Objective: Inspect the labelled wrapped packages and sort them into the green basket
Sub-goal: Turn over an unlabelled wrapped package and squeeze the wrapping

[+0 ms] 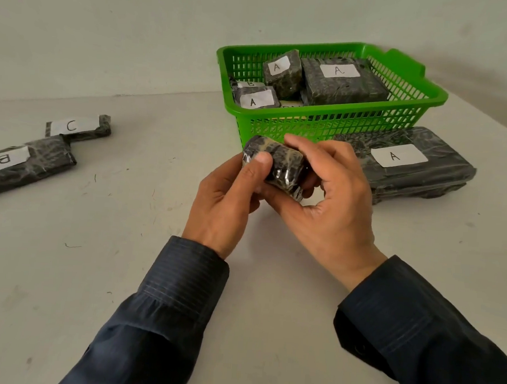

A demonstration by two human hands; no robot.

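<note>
view: head cam only, looking down at both hands over the table (105, 271)
held package (281, 166): small, dark shiny wrap, lifted off the table between the two hands, just in front of the green basket (326, 126) front wall
label on it: none showing on the faces turned to the camera; probably why it's held up close, to hunt for the letter
left hand (228, 196): grips the near left end; thumb (262, 159) pressed flat on the facing side, other fingers curled underneath and mostly hidden
right hand (329, 203): fingers curled together over the top and far end, thumb tucked below; a wrap-round hold
why two hands: looks like one steadies while the other turns it, my read only
basket contents: small A package (281, 71) tilted against big A package (344, 81), front A package (257, 97) in the near left corner, basket B package (247, 84) half buried behind it
long A package (413, 167): flat on the table, label up, against the basket's front right side, partly behind the right hand; likely queued for later
B package (23, 163) and C package (79, 127): far left, well apart from the basket, ends touching, labels up; waiting pile or reject pile, can't tell
step: inspecting, not yet placing
progress: four in, at least four out
next: find the letter, then a short lift forward over the rim; free floor seems to be on the basket's right
</note>
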